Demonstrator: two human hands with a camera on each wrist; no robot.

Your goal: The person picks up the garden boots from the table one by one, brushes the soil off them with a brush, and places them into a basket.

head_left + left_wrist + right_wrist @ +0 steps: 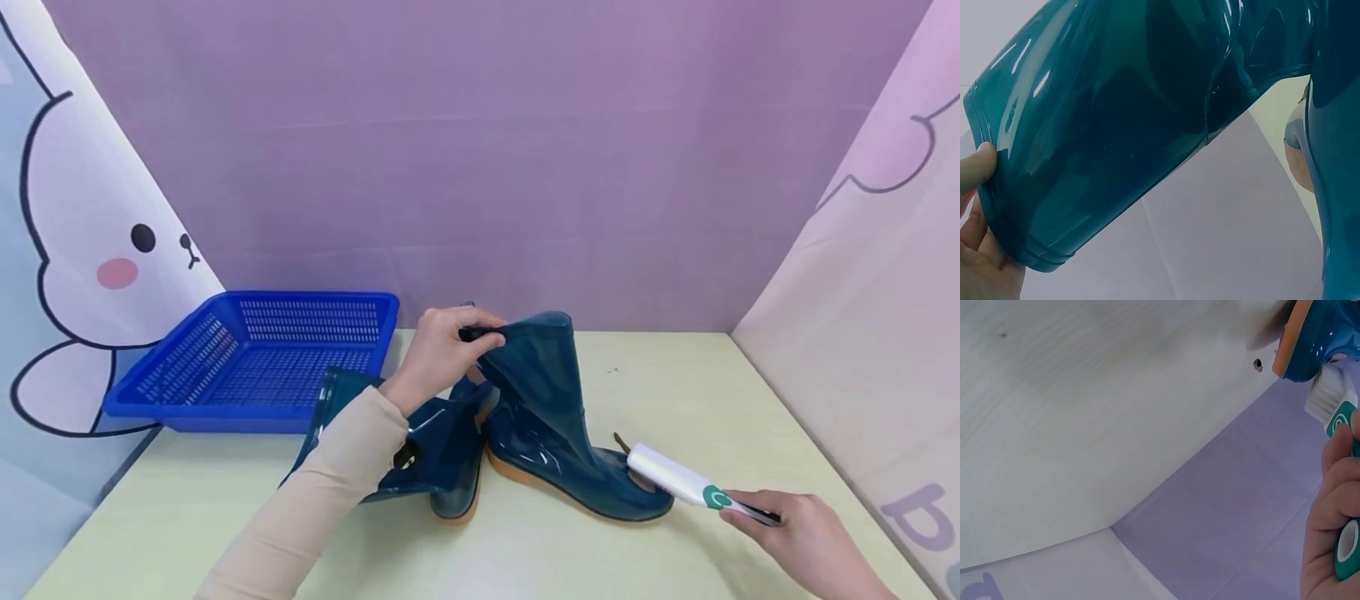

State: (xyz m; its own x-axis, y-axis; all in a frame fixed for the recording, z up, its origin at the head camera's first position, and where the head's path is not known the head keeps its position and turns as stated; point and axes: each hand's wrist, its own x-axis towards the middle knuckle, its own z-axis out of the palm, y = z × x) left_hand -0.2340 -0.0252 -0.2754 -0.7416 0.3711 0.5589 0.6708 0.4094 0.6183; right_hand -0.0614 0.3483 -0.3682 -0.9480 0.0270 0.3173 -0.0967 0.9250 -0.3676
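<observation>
My left hand (pixel 450 346) pinches the top rim of a dark teal rain boot (pixel 536 383) with a tan sole. That boot stands on the table with its toe to the right. In the left wrist view the thumb lies outside the boot shaft (pixel 1097 125). My right hand (pixel 810 533) grips a white and green brush (pixel 667 475), its head over the boot's toe, where a brownish patch shows. Pale bristles (pixel 1325 397) lie close to the toe in the right wrist view. Partly behind my left forearm, a second teal boot (pixel 442 442) leans over.
A blue plastic basket (pixel 262 411) stands at the back left, behind the second boot. Purple cloth (pixel 495 167) hangs behind the pale table (pixel 660 383), with printed panels at both sides. A small dark speck (pixel 1257 364) lies on the table near the toe.
</observation>
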